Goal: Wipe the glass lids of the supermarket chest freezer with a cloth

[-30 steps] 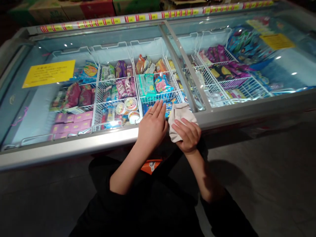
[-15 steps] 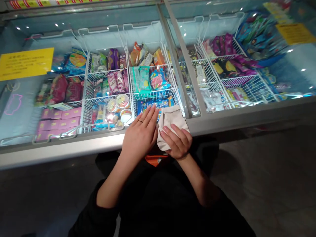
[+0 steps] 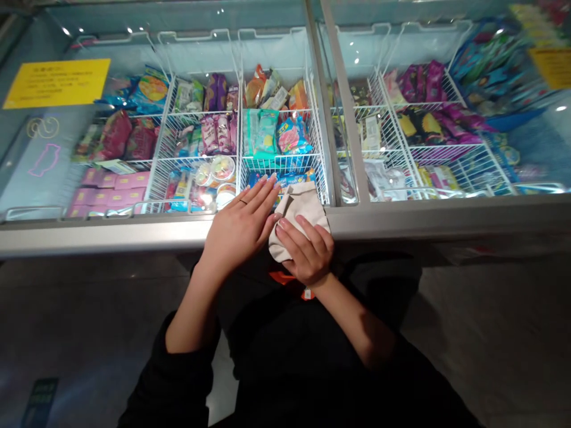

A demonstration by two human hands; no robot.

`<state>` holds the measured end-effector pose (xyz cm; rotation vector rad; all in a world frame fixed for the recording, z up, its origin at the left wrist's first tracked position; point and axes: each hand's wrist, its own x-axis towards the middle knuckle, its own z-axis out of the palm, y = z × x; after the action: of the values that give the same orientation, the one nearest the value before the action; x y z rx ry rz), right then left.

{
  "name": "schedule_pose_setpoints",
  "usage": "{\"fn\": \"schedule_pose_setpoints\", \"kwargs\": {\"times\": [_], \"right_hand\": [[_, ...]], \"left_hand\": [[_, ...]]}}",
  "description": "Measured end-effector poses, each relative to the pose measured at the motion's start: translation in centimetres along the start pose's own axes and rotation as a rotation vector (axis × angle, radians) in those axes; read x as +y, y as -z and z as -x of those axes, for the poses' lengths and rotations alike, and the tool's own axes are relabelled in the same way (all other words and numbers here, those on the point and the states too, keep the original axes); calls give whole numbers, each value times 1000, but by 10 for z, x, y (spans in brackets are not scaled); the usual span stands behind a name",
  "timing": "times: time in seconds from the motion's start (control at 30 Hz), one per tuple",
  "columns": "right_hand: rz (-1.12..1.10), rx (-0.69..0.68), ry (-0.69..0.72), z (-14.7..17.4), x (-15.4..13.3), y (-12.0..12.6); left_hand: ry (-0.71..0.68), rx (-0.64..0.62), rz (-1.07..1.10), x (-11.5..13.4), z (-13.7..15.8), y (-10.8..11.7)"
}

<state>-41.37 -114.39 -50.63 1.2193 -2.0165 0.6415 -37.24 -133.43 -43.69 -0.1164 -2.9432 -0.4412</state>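
My right hand (image 3: 310, 246) presses a folded beige cloth (image 3: 298, 205) down at the front edge of a chest freezer (image 3: 401, 219), its fingers bent over the cloth. Just left of it, my left hand (image 3: 238, 223) lies flat with fingers stretched out, reaching over the freezer's front rim. A ring is on one of its fingers. The left thumb comes up to the cloth's side; whether it touches cannot be made out. Under the fingertips, blue packets (image 3: 289, 178) show in a wire basket.
Wire baskets (image 3: 276, 159) below the glass hold bagged ice creams, tubs (image 3: 223, 169) and pink boxes (image 3: 109, 189). A metal frame bar (image 3: 350, 107) divides the lids. A yellow notice (image 3: 57, 83) is on the left glass. An orange item (image 3: 282, 277) shows below my right hand.
Both hands and the cloth have moved left along the freezer's front edge. My right hand still holds the cloth, and the head view has shifted slightly.
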Motion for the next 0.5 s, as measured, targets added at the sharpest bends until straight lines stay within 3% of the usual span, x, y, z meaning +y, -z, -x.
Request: {"fn": "schedule_pose_setpoints", "kwargs": {"times": [0.1, 0.23, 0.37, 0.5], "right_hand": [[33, -37, 84, 10, 31, 16], [135, 85, -24, 24, 60, 29], [131, 123, -178, 24, 37, 15], [26, -54, -113, 25, 24, 3]], "left_hand": [[10, -2, 0, 0, 0, 1], [24, -1, -16, 2, 0, 2], [38, 18, -29, 3, -1, 0], [55, 54, -26, 3, -1, -1]]}}
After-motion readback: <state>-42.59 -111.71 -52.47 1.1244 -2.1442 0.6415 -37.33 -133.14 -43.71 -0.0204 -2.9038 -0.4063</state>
